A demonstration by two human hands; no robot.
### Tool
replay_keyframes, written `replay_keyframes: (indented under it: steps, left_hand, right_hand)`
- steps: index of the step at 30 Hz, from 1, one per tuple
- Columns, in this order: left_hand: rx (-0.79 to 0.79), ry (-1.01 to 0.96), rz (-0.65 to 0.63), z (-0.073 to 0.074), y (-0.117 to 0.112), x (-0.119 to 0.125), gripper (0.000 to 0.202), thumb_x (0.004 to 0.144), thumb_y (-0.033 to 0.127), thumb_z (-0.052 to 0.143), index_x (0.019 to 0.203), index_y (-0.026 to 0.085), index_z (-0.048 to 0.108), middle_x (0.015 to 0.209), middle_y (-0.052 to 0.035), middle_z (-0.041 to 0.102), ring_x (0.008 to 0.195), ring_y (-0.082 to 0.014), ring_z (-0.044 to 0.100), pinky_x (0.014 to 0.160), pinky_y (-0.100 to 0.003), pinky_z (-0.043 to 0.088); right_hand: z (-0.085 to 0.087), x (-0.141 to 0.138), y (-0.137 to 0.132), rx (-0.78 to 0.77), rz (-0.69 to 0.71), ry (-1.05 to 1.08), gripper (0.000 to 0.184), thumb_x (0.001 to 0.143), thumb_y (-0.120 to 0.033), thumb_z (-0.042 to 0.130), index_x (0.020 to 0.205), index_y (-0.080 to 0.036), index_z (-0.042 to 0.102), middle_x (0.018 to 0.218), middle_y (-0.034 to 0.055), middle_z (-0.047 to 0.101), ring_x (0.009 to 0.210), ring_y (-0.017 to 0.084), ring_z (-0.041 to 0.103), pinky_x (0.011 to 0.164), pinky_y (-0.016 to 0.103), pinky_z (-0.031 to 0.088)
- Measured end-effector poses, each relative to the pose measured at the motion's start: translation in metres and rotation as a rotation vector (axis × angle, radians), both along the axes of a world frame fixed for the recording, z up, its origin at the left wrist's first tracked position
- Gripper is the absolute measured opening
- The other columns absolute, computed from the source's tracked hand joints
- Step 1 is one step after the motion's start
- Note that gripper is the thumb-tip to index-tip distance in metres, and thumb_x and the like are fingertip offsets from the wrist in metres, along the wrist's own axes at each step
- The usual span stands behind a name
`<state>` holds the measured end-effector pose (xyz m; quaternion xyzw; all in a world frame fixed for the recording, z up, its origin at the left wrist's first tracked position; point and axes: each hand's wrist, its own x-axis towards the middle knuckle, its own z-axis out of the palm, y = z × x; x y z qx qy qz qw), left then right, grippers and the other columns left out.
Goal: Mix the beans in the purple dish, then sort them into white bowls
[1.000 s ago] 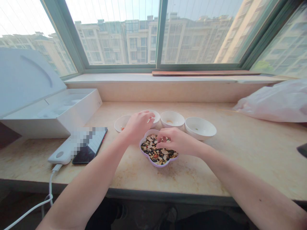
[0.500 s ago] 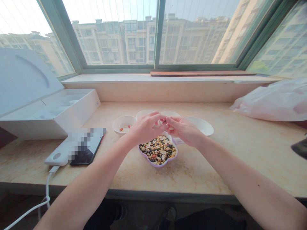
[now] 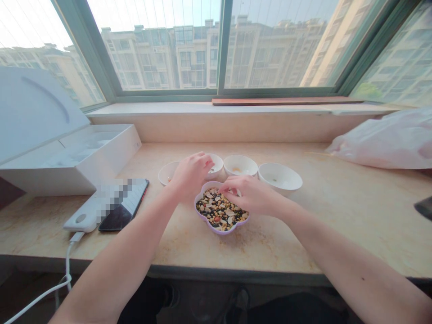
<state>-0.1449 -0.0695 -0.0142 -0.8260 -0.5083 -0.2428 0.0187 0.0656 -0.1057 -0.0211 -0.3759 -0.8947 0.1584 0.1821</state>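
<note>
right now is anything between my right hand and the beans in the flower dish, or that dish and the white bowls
Nothing visible blocks the right hand from the mixed beans in the flower dish. The left hand partly covers the leftmost white bowl and second white bowl; the third and fourth are unblocked.

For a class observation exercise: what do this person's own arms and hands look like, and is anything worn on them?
Both arms are bare. The left hand and right hand wear no gloves, and no rings show. The left forearm and right forearm have no sleeve, watch or bracelet. The right forearm has a small dark spot.
</note>
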Motion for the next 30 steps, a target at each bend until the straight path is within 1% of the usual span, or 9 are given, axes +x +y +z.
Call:
replay_keyframes:
  steps: [3, 6, 9, 11, 14, 18, 21, 26, 30]
  left_hand:
    - [-0.05, 0.115, 0.029, -0.004, 0.005, -0.005, 0.032, 0.104, 0.026, 0.045, 0.09, 0.018, 0.073, 0.1, -0.0078, 0.073, 0.087, -0.0207, 0.068, 0.077, -0.031, 0.049]
    - [-0.05, 0.159, 0.044, -0.008, 0.008, -0.007, 0.031, 0.104, 0.027, 0.044, 0.103, 0.017, 0.073, 0.11, -0.0102, 0.073, 0.097, -0.0239, 0.069, 0.083, -0.034, 0.049]
    - [-0.032, 0.118, 0.082, -0.009, 0.008, -0.006, 0.031, 0.104, 0.03, 0.047, 0.121, 0.017, 0.069, 0.123, -0.0115, 0.071, 0.11, -0.026, 0.068, 0.093, -0.037, 0.049]
    - [-0.034, 0.083, 0.089, -0.008, 0.007, -0.004, 0.032, 0.104, 0.031, 0.048, 0.124, 0.017, 0.067, 0.126, -0.0111, 0.07, 0.113, -0.0265, 0.067, 0.096, -0.038, 0.048]
    - [-0.041, 0.055, 0.072, -0.007, 0.005, -0.002, 0.03, 0.103, 0.03, 0.049, 0.123, 0.018, 0.067, 0.128, -0.0102, 0.07, 0.11, -0.0256, 0.067, 0.095, -0.038, 0.049]
    - [-0.038, 0.058, 0.053, -0.007, 0.004, -0.001, 0.029, 0.101, 0.029, 0.051, 0.122, 0.02, 0.069, 0.124, -0.0091, 0.07, 0.106, -0.0245, 0.068, 0.092, -0.037, 0.051]
    - [-0.027, 0.065, 0.045, -0.007, 0.003, -0.001, 0.028, 0.101, 0.027, 0.05, 0.118, 0.021, 0.071, 0.121, -0.0082, 0.071, 0.104, -0.024, 0.069, 0.091, -0.036, 0.052]
    - [-0.018, 0.075, -0.002, -0.005, 0.0, 0.002, 0.027, 0.1, 0.024, 0.049, 0.111, 0.019, 0.074, 0.113, -0.0074, 0.072, 0.098, -0.0228, 0.069, 0.086, -0.034, 0.052]
    - [-0.022, 0.108, -0.151, -0.002, -0.003, 0.006, 0.026, 0.1, 0.022, 0.049, 0.099, 0.019, 0.075, 0.1, -0.0065, 0.073, 0.094, -0.0209, 0.068, 0.082, -0.03, 0.049]
  right_hand:
    - [0.0, -0.002, -0.007, 0.019, 0.118, -0.083, 0.023, 0.088, -0.017, 0.061, 0.102, -0.023, 0.079, 0.109, 0.0076, 0.077, 0.097, 0.026, 0.067, 0.088, 0.04, 0.05]
    - [-0.001, -0.005, -0.01, 0.016, 0.175, -0.135, 0.028, 0.088, -0.031, 0.069, 0.114, -0.023, 0.076, 0.128, 0.0083, 0.072, 0.111, 0.031, 0.064, 0.098, 0.046, 0.048]
    - [-0.003, -0.006, -0.01, -0.023, 0.153, -0.161, 0.046, 0.086, -0.048, 0.072, 0.123, -0.021, 0.073, 0.131, 0.0116, 0.07, 0.115, 0.034, 0.063, 0.102, 0.048, 0.047]
    - [-0.004, -0.007, -0.009, -0.049, 0.127, -0.17, 0.053, 0.084, -0.051, 0.075, 0.127, -0.02, 0.072, 0.128, 0.0128, 0.071, 0.115, 0.035, 0.064, 0.101, 0.048, 0.048]
    - [-0.004, -0.006, -0.007, -0.075, 0.112, -0.191, 0.052, 0.082, -0.047, 0.078, 0.125, -0.02, 0.073, 0.126, 0.0125, 0.072, 0.112, 0.036, 0.066, 0.096, 0.046, 0.049]
    - [0.001, -0.006, -0.006, -0.122, 0.113, -0.205, 0.036, 0.085, -0.038, 0.075, 0.116, -0.02, 0.076, 0.118, 0.0101, 0.075, 0.102, 0.032, 0.068, 0.084, 0.04, 0.05]
    - [0.002, -0.006, -0.006, -0.133, 0.115, -0.193, 0.027, 0.085, -0.028, 0.071, 0.111, -0.021, 0.077, 0.116, 0.0073, 0.076, 0.097, 0.028, 0.069, 0.081, 0.036, 0.05]
    - [-0.005, -0.004, 0.0, -0.137, 0.141, -0.131, 0.02, 0.086, -0.021, 0.067, 0.102, -0.023, 0.079, 0.113, 0.0048, 0.078, 0.094, 0.026, 0.071, 0.085, 0.036, 0.053]
    - [-0.012, -0.002, 0.003, -0.151, 0.13, -0.043, 0.022, 0.087, -0.022, 0.065, 0.1, -0.03, 0.082, 0.11, 0.0008, 0.079, 0.098, 0.027, 0.073, 0.09, 0.038, 0.055]
